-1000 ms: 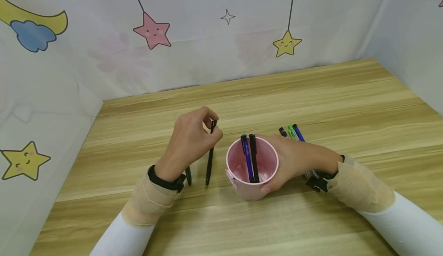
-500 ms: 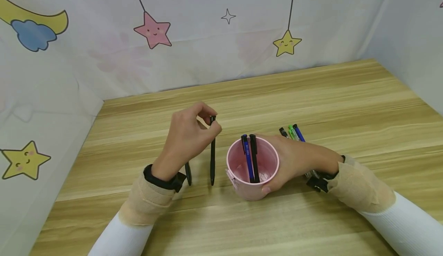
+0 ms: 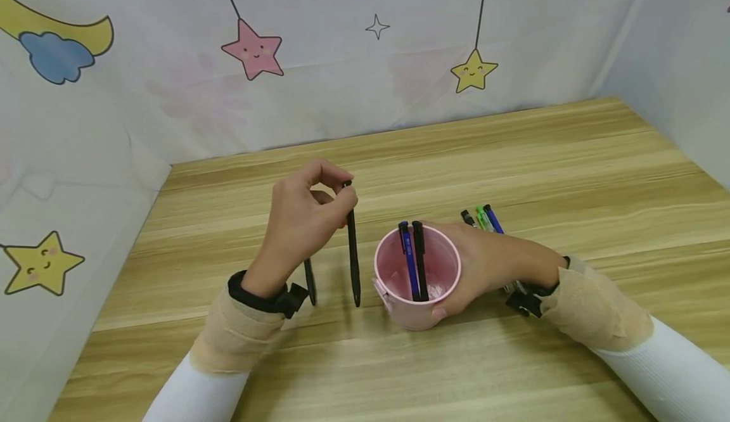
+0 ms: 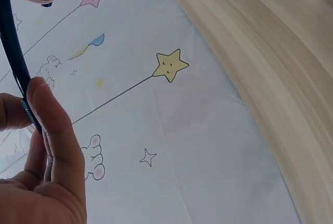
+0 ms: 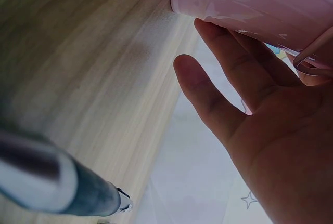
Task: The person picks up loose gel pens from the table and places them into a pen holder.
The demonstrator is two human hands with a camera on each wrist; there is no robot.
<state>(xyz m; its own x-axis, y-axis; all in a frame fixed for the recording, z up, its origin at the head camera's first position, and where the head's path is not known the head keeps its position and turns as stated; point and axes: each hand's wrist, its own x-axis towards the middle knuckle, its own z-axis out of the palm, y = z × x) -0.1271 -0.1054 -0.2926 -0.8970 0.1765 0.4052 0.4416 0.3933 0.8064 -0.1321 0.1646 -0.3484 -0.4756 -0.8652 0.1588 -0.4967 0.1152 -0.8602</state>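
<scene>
My left hand [image 3: 308,210] pinches a black pen [image 3: 353,257] by its top end between thumb and fingers. The pen hangs tip down, a short way left of a pink bucket [image 3: 413,314]. In the left wrist view the same pen [image 4: 13,47] runs up from the fingertips, with the bucket at the top left corner. My right hand [image 3: 485,260] holds the bucket's right side, thumb at the near rim; the right wrist view shows some fingers [image 5: 237,65] against its wall. Inside the bucket lean a blue pen [image 3: 409,263] and a black clip pen [image 3: 420,263].
Another black pen [image 3: 310,282] lies on the wooden table [image 3: 399,384] beside my left wrist, its upper part hidden. Right of the bucket, a blue pen [image 3: 493,219], a green-topped pen [image 3: 483,219] and a black-ended one [image 3: 467,218] lie partly hidden behind my right arm.
My left hand has shifted up and slightly left with the black pen. The pen's tip has swung to the right, towards the bucket. My right hand and the bucket stay put.
</scene>
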